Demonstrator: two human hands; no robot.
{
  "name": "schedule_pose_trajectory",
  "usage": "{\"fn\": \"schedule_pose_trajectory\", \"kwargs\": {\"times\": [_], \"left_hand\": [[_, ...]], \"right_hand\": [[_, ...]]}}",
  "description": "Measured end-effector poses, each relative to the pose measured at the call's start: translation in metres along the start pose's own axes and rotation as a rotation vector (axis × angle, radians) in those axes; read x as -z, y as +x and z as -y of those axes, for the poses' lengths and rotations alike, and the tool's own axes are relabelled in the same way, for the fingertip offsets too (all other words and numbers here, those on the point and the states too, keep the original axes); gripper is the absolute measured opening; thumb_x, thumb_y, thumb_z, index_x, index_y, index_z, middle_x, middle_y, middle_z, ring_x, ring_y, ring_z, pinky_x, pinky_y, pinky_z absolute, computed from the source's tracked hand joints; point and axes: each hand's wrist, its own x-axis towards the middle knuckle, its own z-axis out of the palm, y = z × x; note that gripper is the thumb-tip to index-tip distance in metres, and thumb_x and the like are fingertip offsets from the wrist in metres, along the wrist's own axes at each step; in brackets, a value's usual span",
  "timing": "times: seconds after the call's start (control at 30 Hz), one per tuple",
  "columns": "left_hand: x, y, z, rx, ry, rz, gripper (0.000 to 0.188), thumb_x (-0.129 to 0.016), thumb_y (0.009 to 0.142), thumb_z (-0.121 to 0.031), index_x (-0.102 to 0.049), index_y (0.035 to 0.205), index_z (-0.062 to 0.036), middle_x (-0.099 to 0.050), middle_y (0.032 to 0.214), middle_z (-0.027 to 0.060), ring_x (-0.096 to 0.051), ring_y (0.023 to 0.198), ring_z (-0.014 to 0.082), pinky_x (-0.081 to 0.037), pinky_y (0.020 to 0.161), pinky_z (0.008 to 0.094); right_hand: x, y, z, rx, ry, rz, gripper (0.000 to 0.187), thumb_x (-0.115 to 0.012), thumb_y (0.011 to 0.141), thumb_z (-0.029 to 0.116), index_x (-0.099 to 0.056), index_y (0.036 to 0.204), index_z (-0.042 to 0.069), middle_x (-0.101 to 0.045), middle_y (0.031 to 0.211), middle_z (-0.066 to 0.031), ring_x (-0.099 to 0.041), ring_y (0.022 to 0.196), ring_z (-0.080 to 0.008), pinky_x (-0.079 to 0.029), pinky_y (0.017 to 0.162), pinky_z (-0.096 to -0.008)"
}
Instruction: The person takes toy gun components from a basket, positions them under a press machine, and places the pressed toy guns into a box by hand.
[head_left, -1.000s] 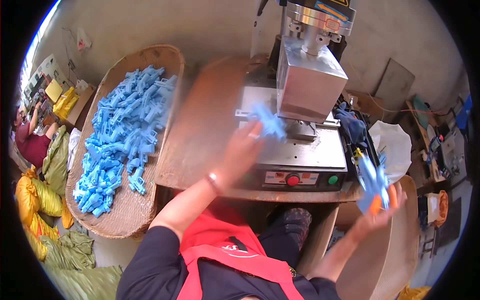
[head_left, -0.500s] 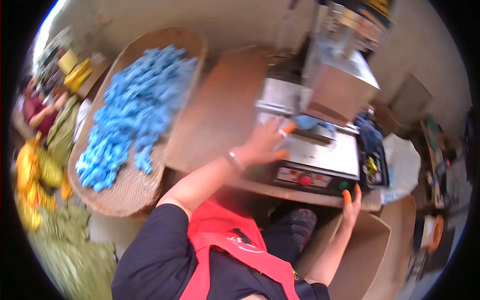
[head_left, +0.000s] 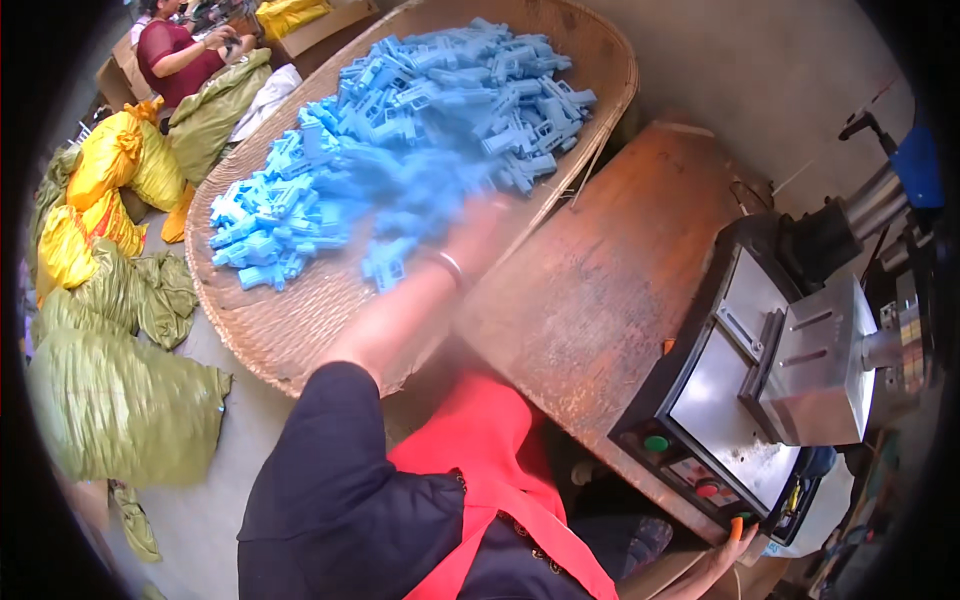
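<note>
Head camera view: a worker's blurred left hand (head_left: 482, 228) reaches over the right side of a wicker basket (head_left: 285, 335), its fingers too smeared to tell spread from pinching. Blue toy pistols (head_left: 400, 130) lie heaped ahead and to the left of it, the pile's long axis slanting from near left to far right; this hand is much the nearer. The basket's right rim separates them from the wooden table (head_left: 610, 260). Right hand (head_left: 728, 556), one orange-tipped finger extended, is at the press machine's (head_left: 820, 365) near corner; its grip is unclear.
</note>
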Motion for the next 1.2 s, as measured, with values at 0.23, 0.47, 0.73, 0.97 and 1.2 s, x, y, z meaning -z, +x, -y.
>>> {"fn": "schedule_pose_trajectory", "kwargs": {"times": [0.23, 0.47, 0.73, 0.97, 1.2], "left_hand": [[-0.043, 0.017, 0.119, -0.126, 0.174, 0.360, 0.032, -0.058, 0.078, -0.006, -0.057, 0.110, -0.0041, -0.059, 0.109, 0.0202, -0.056, 0.103, 0.0360, -0.046, 0.089, 0.0440], [0.124, 0.064, -0.136, 0.001, -0.731, -0.027, 0.030, -0.067, 0.086, -0.021, -0.054, 0.109, -0.0069, -0.060, 0.082, 0.0090, -0.059, 0.062, 0.0198, -0.048, 0.056, 0.0324], [0.080, -0.026, -0.293, -0.147, -0.923, 0.304, 0.040, -0.057, 0.094, -0.035, -0.055, 0.120, -0.0050, -0.061, 0.106, 0.0168, -0.061, 0.081, 0.0222, -0.051, 0.068, 0.0329], [0.093, -0.054, -0.313, -0.637, -0.668, 0.057, 0.050, -0.068, 0.083, -0.008, -0.052, 0.131, -0.0059, -0.052, 0.129, 0.0185, -0.053, 0.107, 0.0359, -0.045, 0.091, 0.0394], [0.080, -0.021, -0.412, -0.595, -0.552, 0.036, 0.030, -0.063, 0.084, -0.012, -0.062, 0.114, -0.0068, -0.060, 0.116, 0.0141, -0.058, 0.091, 0.0359, -0.048, 0.077, 0.0423]], "right_hand": [[-0.064, -0.032, 0.050, 0.254, -0.219, 0.000, 0.068, -0.061, 0.086, 0.002, -0.029, 0.145, 0.000, -0.036, 0.146, -0.0150, -0.034, 0.134, -0.0244, -0.025, 0.111, -0.0350], [-0.137, -0.021, 0.137, 0.595, -0.567, -0.020, 0.031, -0.053, 0.093, 0.002, -0.059, 0.123, 0.001, -0.056, 0.127, -0.0136, -0.047, 0.124, -0.0270, -0.032, 0.107, -0.0338], [-0.227, 0.062, 0.153, 0.915, -0.349, 0.103, 0.023, -0.065, 0.082, 0.006, -0.061, 0.105, 0.004, -0.058, 0.111, -0.0153, -0.052, 0.106, -0.0350, -0.041, 0.091, -0.0406], [-0.194, 0.052, 0.158, 0.965, -0.365, -0.244, 0.026, -0.070, 0.079, 0.007, -0.061, 0.102, 0.001, -0.059, 0.115, -0.0169, -0.050, 0.116, -0.0362, -0.037, 0.100, -0.0425], [-0.007, -0.138, 0.199, 0.712, -0.704, -0.619, 0.027, -0.057, 0.089, 0.006, -0.059, 0.114, -0.004, -0.052, 0.131, -0.0176, -0.037, 0.134, -0.0356, -0.028, 0.110, -0.0458]]}}
